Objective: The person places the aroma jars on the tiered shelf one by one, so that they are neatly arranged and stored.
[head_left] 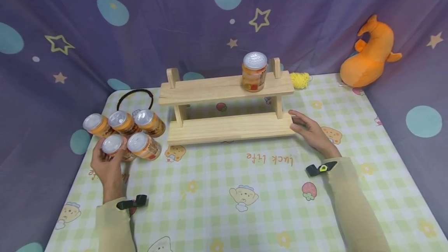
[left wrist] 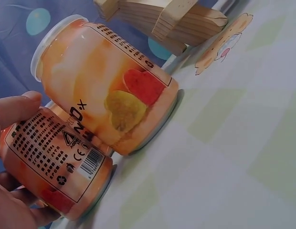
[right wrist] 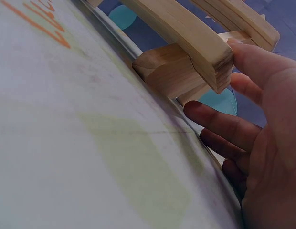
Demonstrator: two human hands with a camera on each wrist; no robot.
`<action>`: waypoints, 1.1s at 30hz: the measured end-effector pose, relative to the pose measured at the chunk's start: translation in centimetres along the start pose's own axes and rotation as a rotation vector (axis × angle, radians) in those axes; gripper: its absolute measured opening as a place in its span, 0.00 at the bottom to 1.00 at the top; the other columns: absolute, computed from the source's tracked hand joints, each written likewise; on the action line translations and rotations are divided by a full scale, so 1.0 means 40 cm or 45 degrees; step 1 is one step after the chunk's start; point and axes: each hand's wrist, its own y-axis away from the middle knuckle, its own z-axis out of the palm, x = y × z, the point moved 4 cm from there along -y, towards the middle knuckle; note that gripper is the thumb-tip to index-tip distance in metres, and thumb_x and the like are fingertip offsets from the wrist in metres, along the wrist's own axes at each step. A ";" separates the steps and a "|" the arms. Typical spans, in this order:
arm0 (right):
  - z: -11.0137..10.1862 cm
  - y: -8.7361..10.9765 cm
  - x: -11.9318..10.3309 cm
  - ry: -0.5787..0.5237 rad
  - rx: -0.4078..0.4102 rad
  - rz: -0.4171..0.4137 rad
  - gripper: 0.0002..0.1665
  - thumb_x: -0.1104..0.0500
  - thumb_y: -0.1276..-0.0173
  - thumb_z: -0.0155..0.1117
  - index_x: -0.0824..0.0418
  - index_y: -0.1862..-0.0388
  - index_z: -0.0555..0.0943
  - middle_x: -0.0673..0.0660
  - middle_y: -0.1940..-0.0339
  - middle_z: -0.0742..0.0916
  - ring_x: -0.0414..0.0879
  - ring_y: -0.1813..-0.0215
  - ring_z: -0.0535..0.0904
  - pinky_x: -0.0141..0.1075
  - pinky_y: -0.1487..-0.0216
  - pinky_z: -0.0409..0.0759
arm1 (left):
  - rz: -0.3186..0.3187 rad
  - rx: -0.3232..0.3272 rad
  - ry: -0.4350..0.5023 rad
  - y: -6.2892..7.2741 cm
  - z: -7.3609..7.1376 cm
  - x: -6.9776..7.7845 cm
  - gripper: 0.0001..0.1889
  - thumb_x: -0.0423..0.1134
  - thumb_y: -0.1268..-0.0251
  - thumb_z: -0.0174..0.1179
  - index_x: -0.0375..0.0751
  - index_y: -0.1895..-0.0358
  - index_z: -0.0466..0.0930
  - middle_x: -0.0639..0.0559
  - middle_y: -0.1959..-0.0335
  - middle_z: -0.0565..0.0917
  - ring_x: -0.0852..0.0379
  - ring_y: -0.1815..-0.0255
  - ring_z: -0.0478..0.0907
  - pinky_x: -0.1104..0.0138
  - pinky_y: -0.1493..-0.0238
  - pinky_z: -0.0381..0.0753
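My left hand [head_left: 109, 166] grips an orange-labelled can [head_left: 112, 144] with a pale lid, fingers and thumb around its sides. In the left wrist view this can [left wrist: 57, 162] stands on the cloth beside another can [left wrist: 107, 86], whose label shows red and yellow hearts. Several matching cans [head_left: 148, 123] are grouped close by. A two-tier wooden shelf [head_left: 210, 90] stands at mid-table, bearing one can [head_left: 254, 72] at the right of its upper board. At the lower board's right end, my right hand [head_left: 313, 135] touches the wood [right wrist: 210, 57] with fingertips, its other fingers loosely bent.
A dark cord loop [head_left: 134, 91] lies behind the grouped cans. Yellow yarn [head_left: 300, 80] sits behind the shelf's right end, and an orange plush toy [head_left: 367, 57] is in the back right corner. A checked cloth [head_left: 210, 205] covers the table; a purple curtain [head_left: 157, 22] hangs behind.
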 end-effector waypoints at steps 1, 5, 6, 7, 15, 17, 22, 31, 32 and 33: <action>0.000 0.000 0.001 0.003 0.001 0.001 0.34 0.48 0.23 0.56 0.48 0.21 0.63 0.64 0.30 0.78 0.35 0.34 0.74 0.25 0.39 0.71 | 0.001 0.003 0.003 0.000 -0.001 -0.001 0.33 0.26 0.52 0.75 0.36 0.37 0.78 0.58 0.51 0.82 0.62 0.51 0.78 0.77 0.52 0.76; 0.001 0.001 0.004 0.013 -0.001 0.012 0.34 0.47 0.23 0.56 0.47 0.21 0.62 0.62 0.29 0.78 0.39 0.33 0.74 0.28 0.38 0.70 | 0.006 0.022 0.036 0.001 -0.007 -0.002 0.33 0.26 0.54 0.76 0.36 0.38 0.79 0.56 0.51 0.83 0.61 0.52 0.79 0.77 0.54 0.78; 0.001 0.001 0.005 0.016 -0.002 0.013 0.34 0.47 0.23 0.56 0.47 0.21 0.62 0.62 0.29 0.78 0.39 0.33 0.74 0.29 0.37 0.71 | 0.009 0.024 0.044 0.001 -0.008 -0.002 0.33 0.26 0.55 0.77 0.35 0.39 0.79 0.55 0.52 0.83 0.61 0.52 0.79 0.77 0.55 0.79; 0.001 0.002 0.007 0.016 -0.003 0.015 0.34 0.47 0.23 0.56 0.46 0.21 0.62 0.62 0.29 0.78 0.40 0.32 0.74 0.30 0.37 0.71 | 0.012 0.026 0.051 0.001 -0.010 -0.002 0.33 0.25 0.55 0.77 0.35 0.39 0.80 0.55 0.52 0.84 0.60 0.52 0.79 0.77 0.56 0.79; 0.002 0.000 0.010 0.017 -0.007 0.006 0.34 0.47 0.23 0.56 0.46 0.21 0.62 0.62 0.29 0.77 0.30 0.36 0.73 0.25 0.39 0.70 | 0.059 0.024 0.025 -0.006 -0.029 0.008 0.32 0.23 0.56 0.76 0.35 0.41 0.81 0.56 0.54 0.85 0.62 0.55 0.79 0.79 0.59 0.79; 0.001 -0.001 0.007 0.012 -0.003 0.008 0.34 0.47 0.23 0.56 0.46 0.21 0.62 0.62 0.28 0.77 0.33 0.35 0.73 0.24 0.40 0.70 | 0.070 0.030 0.034 -0.007 -0.032 0.014 0.31 0.22 0.55 0.75 0.35 0.42 0.82 0.55 0.54 0.85 0.61 0.56 0.79 0.78 0.59 0.78; -0.001 0.002 -0.009 0.002 0.000 0.025 0.33 0.49 0.22 0.56 0.46 0.21 0.63 0.62 0.28 0.77 0.34 0.35 0.73 0.23 0.41 0.70 | 0.087 0.048 0.008 -0.011 -0.034 0.032 0.30 0.22 0.55 0.75 0.35 0.42 0.82 0.56 0.56 0.85 0.62 0.57 0.80 0.78 0.59 0.78; -0.002 0.000 -0.001 0.014 -0.013 0.000 0.34 0.48 0.22 0.56 0.47 0.21 0.62 0.63 0.29 0.77 0.50 0.30 0.73 0.28 0.39 0.72 | 0.036 0.114 0.106 -0.007 -0.036 0.057 0.33 0.19 0.59 0.75 0.36 0.42 0.82 0.54 0.57 0.85 0.60 0.57 0.80 0.77 0.60 0.79; -0.001 0.000 -0.001 0.015 -0.017 -0.001 0.34 0.48 0.22 0.55 0.47 0.21 0.62 0.63 0.29 0.77 0.53 0.29 0.73 0.29 0.38 0.72 | 0.035 0.118 0.109 -0.007 -0.036 0.062 0.33 0.19 0.59 0.75 0.35 0.42 0.82 0.54 0.57 0.85 0.60 0.57 0.80 0.77 0.60 0.79; -0.002 0.001 -0.001 0.014 -0.014 0.001 0.34 0.48 0.22 0.56 0.47 0.21 0.62 0.63 0.29 0.77 0.53 0.29 0.73 0.29 0.38 0.72 | 0.031 0.120 0.115 -0.007 -0.035 0.067 0.32 0.19 0.59 0.75 0.35 0.42 0.82 0.54 0.56 0.85 0.60 0.56 0.80 0.77 0.60 0.80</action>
